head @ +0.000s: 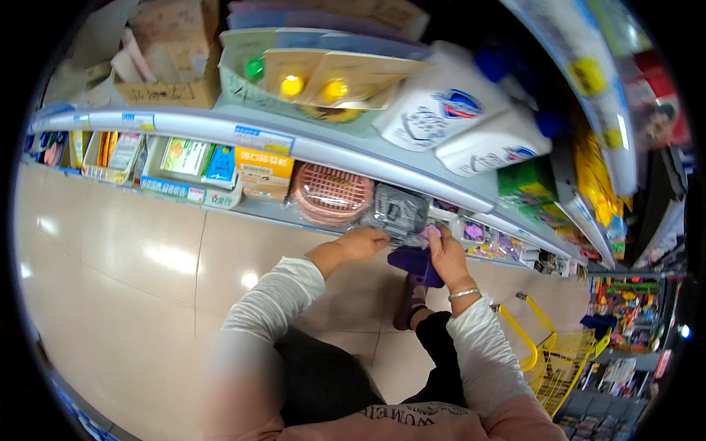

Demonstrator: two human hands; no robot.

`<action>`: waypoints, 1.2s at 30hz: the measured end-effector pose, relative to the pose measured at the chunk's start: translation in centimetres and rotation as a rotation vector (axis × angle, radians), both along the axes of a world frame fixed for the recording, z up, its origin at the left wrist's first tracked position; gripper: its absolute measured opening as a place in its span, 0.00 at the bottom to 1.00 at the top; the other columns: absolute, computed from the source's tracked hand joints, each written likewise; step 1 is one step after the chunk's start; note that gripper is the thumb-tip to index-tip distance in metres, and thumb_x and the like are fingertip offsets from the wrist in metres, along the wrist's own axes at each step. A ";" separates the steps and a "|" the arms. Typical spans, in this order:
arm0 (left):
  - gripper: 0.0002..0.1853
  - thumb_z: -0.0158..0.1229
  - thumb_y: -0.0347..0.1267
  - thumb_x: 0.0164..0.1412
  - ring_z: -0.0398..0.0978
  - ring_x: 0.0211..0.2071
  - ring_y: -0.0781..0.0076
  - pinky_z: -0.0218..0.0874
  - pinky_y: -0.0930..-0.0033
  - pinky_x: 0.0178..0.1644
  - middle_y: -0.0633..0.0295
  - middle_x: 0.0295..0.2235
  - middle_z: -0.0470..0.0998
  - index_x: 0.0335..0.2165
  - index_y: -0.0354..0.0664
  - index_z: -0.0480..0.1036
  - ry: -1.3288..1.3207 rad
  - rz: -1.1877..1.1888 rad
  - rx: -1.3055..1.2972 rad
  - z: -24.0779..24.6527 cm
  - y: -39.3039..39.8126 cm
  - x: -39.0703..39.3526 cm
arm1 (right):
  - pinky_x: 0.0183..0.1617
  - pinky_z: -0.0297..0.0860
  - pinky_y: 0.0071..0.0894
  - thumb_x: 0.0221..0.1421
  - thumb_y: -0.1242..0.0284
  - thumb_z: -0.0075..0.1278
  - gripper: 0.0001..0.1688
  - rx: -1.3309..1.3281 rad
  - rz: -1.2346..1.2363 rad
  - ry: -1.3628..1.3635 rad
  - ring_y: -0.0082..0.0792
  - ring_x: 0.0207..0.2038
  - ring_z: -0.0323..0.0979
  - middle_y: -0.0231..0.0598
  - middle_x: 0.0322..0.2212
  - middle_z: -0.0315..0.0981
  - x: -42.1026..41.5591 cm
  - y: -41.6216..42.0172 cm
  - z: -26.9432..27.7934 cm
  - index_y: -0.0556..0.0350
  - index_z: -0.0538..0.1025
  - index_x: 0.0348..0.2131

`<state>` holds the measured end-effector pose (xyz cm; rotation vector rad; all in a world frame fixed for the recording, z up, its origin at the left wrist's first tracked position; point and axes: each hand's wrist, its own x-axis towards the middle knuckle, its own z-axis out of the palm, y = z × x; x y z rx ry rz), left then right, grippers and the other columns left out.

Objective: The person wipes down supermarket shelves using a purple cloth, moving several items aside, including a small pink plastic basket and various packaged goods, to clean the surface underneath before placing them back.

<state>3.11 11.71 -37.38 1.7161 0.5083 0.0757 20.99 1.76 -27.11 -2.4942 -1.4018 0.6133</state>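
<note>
My left hand (359, 244) is at the lower shelf's front edge, its fingertips pinched at the near corner of a clear-wrapped dark grey plastic item (398, 209). Beside it on the right, my right hand (449, 258) wears a bangle at the wrist. Its thumb and fingers close on a small pink-purple piece (432, 231). A dark purple folded piece (413, 264), perhaps cloth, hangs below the fingers; its kind is unclear. Left of the grey item sits a wrapped stack of round pink plastic baskets (332, 193).
An orange box (265, 173) and a white display tray (190, 190) share the lower shelf. White Safeguard bottles (441, 105) lean on the shelf above, whose rail (353, 149) overhangs my hands. A yellow shopping cart (557, 358) stands at the right on the tiled floor (138, 264).
</note>
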 end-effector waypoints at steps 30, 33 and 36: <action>0.21 0.50 0.20 0.45 0.73 0.35 0.67 0.68 0.68 0.39 0.58 0.36 0.72 0.43 0.34 0.66 0.058 0.056 -0.532 19.8 -16.0 9.0 | 0.51 0.59 0.41 0.36 0.60 0.56 0.38 0.718 0.013 0.296 0.53 0.49 0.60 0.59 0.47 0.58 0.8 -18.2 11.0 0.59 0.66 0.47; 0.22 0.50 0.21 0.44 0.73 0.35 0.68 0.66 0.70 0.41 0.58 0.37 0.72 0.43 0.33 0.65 0.038 0.077 -0.608 21.3 -16.7 10.2 | 0.53 0.56 0.45 0.34 0.58 0.57 0.50 0.750 -0.140 0.514 0.57 0.53 0.54 0.64 0.50 0.52 3.1 -19.6 11.9 0.58 0.56 0.54; 0.18 0.50 0.20 0.44 0.71 0.29 0.79 0.62 0.81 0.31 0.63 0.31 0.74 0.39 0.35 0.69 -0.020 0.109 -0.535 23.3 -18.0 10.9 | 0.50 0.61 0.39 0.36 0.61 0.60 0.53 0.709 -0.096 0.841 0.50 0.49 0.62 0.60 0.46 0.59 4.7 -20.3 11.6 0.58 0.50 0.56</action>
